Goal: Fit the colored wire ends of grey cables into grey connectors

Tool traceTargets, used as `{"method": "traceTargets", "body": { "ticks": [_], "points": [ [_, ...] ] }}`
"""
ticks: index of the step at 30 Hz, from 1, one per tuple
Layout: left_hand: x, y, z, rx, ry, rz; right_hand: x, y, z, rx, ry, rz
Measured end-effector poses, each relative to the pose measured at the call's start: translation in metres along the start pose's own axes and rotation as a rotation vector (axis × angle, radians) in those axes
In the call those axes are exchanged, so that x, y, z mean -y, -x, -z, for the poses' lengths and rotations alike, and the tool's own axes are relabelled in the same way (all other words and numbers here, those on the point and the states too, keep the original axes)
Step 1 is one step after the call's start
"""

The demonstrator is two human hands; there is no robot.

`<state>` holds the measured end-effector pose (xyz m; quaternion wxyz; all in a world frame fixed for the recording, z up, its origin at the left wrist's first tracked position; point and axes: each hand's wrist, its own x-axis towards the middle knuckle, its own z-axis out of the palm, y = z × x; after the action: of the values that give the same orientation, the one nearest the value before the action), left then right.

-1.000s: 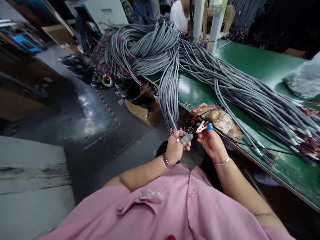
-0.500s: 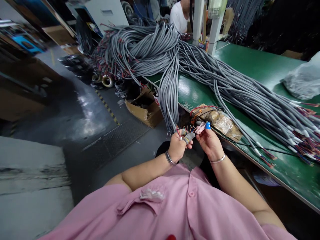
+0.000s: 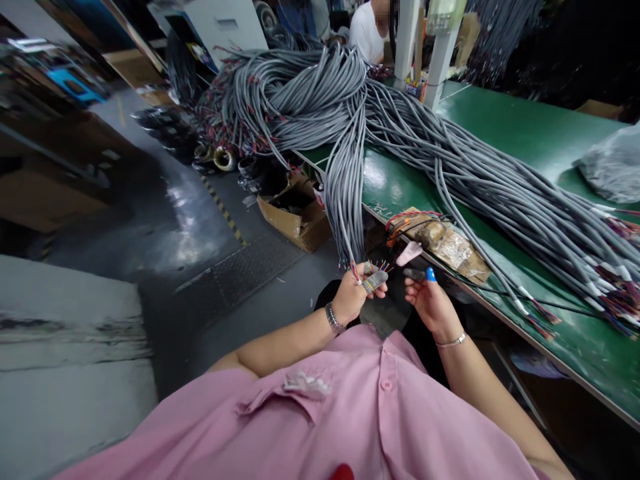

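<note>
My left hand (image 3: 353, 293) is closed round the end of a grey cable, with a grey finger cover on a finger. Thin coloured wires (image 3: 383, 267) fan out from its fingertips toward the right. Apart from it, my right hand (image 3: 434, 308) has its fingers partly stretched toward the left and nothing visible in them. Its thumb wears a blue finger cover (image 3: 430, 274), and a dark grey one sits on a finger. Just above the right hand, a pale pink piece (image 3: 409, 253) is by the bench edge; its kind is unclear.
A thick bundle of grey cables (image 3: 345, 173) hangs over the edge of the green bench (image 3: 525, 120); more cables lie along it. A wrapped brown block (image 3: 450, 250) with wires rests at the edge. An open cardboard box (image 3: 295, 223) stands on the floor. A person in white (image 3: 367, 33) is behind.
My right hand has drawn away from the coloured wires, to the right and slightly down. My left hand keeps hold of the cable end. The view has shifted slightly.
</note>
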<state>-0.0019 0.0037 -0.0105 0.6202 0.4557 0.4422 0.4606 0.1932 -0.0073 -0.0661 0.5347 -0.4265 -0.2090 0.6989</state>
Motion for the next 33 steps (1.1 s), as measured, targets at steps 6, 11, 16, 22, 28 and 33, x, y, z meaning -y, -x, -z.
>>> {"method": "traceTargets", "body": {
  "ticks": [6,11,16,22,28,33],
  "points": [
    [0.001,0.003,0.016,0.084,0.094,-0.071,-0.044,0.01,0.055,-0.089,0.419,0.018],
    [-0.001,0.006,0.032,0.017,0.162,-0.081,-0.051,0.005,0.069,-0.048,0.5,0.023],
    [-0.007,0.02,0.05,-0.081,0.161,-0.08,-0.052,0.005,0.072,-0.049,0.525,0.05],
    [-0.021,0.04,0.064,-0.185,0.106,-0.096,-0.045,0.016,0.071,-0.078,0.463,0.066],
    [-0.049,0.05,0.075,-0.021,-0.106,-0.117,-0.034,0.039,0.069,-0.112,0.351,0.084],
    [-0.079,0.061,0.088,-0.021,-0.208,-0.24,-0.038,0.058,0.079,-0.131,0.41,0.086]
  ]
}}
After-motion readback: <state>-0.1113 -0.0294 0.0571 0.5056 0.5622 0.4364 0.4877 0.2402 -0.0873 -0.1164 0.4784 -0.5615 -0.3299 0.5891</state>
